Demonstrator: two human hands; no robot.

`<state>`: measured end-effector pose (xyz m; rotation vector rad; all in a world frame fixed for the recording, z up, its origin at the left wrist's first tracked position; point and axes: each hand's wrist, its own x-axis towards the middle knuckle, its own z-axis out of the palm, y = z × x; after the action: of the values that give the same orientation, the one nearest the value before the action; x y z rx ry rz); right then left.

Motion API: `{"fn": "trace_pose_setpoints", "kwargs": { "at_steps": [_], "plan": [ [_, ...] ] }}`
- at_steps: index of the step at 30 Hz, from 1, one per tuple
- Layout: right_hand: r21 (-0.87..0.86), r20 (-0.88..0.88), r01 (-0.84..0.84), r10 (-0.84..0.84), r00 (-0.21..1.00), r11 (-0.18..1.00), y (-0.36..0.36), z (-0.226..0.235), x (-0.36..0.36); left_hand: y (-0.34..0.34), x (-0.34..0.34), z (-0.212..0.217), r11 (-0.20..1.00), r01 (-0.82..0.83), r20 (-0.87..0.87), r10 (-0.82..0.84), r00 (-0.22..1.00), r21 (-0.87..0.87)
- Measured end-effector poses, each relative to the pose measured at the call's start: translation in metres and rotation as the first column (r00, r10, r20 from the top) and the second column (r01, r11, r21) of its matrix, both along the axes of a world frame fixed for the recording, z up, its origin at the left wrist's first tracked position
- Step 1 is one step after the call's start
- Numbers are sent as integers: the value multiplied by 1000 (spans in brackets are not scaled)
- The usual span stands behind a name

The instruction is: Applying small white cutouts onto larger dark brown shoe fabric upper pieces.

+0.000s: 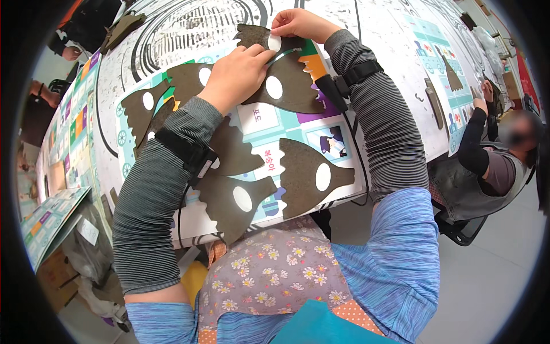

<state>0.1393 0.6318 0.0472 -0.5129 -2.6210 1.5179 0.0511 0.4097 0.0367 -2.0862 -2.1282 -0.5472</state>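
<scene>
Fingertips of your right hand (301, 24) pinch a white oval (275, 43) over the farthest dark brown cutout (251, 35); the oval's long axis points away from you. That cutout lies crosswise, its jagged end to your left. Your left hand (234, 79), fingers close together, rests over the cutouts; whether it grips, you cannot tell. Beneath lie a printed board (292, 124) and a white, black-marked table (395, 86); a co-worker (492, 166) sits at right.

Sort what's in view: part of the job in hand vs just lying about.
Likely in the job:
- dark cutouts, under the left hand and around it
- white ovals, one at the right hand's fingertips
- printed sheet

Apparently lying about:
- grey bag
- carton
</scene>
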Motion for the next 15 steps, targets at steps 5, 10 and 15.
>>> {"fn": "trace_pose_setpoints", "kwargs": {
  "at_steps": [5,10,15],
  "plan": [
    [57,-2,19,-19,1000,998,0,-4,-4,2,1,-2,1000,-13,-55,12,998,-6],
    [137,-13,41,-40,999,990,-2,-7,-7,5,2,-2,1000,-26,-76,25,997,-12],
    [117,-70,99,-92,993,988,1,-10,-6,8,3,0,997,-50,-55,47,997,-57]
  ]
}}
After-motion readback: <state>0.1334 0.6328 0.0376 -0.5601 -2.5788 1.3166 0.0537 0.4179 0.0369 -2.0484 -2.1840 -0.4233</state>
